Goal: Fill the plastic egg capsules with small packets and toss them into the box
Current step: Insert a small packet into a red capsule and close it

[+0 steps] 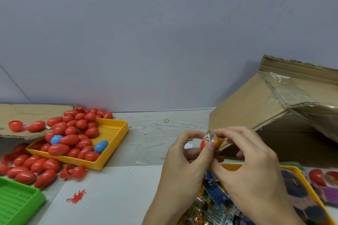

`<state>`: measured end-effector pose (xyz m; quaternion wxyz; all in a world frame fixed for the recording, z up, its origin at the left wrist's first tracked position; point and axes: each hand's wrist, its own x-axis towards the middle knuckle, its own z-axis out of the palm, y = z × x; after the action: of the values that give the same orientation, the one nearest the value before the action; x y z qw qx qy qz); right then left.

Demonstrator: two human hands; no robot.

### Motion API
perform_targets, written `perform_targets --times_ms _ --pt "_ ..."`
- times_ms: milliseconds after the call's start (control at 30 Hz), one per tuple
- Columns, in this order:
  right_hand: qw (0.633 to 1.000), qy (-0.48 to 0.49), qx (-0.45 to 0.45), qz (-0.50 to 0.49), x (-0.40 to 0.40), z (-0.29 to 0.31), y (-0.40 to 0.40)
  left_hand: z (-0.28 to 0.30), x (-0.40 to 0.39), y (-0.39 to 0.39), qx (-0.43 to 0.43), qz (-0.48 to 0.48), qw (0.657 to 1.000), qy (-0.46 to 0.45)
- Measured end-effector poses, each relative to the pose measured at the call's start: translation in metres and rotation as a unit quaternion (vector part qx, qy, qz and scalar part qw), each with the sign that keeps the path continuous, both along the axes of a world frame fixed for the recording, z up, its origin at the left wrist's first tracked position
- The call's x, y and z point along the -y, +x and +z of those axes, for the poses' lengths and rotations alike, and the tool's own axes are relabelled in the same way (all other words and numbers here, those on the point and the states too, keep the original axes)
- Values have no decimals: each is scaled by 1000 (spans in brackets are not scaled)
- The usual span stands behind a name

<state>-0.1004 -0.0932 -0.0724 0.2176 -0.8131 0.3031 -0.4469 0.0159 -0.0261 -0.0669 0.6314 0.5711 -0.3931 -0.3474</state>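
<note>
From the head camera, both hands meet over the table edge. The left hand (184, 153) curls round a red egg capsule (203, 144), of which only a sliver shows between thumb and fingers, while the right hand (250, 166) pinches a small packet (213, 138) with a shiny clear wrapper and presses it against the capsule's open end. The packet is not yet inside, so this egg looks to be mid-filling and unclosed.

Just below the grip lies a yellow tray of packets (234, 165), still heaped, so plenty of stock remains. Right behind the grip, and reaching up to its right, stands the cardboard box (256, 100), tilted with its opening in shadow; what it already holds cannot be seen. Well to the left of the grip, a yellow tray (117, 133) is piled with red eggs (73, 129) and a couple of blue eggs (101, 146), and more red eggs spill onto the table beside a green tray (18, 199). Whether those are filled cannot be told.

Judged from the piles, much of the work remains: seat this packet, snap the egg shut, toss it in.
</note>
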Motion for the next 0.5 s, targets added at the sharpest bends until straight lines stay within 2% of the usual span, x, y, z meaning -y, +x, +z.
perform_targets --times_ms 133,233,500 --pt "999 20 4 36 -1 1 -1 -1 1 1 0 10 1000 21" --pt "998 18 3 62 -2 1 -2 -2 1 3 39 0 999 31" --pt "998 20 31 44 -3 0 1 -1 -1 5 61 -29 997 42"
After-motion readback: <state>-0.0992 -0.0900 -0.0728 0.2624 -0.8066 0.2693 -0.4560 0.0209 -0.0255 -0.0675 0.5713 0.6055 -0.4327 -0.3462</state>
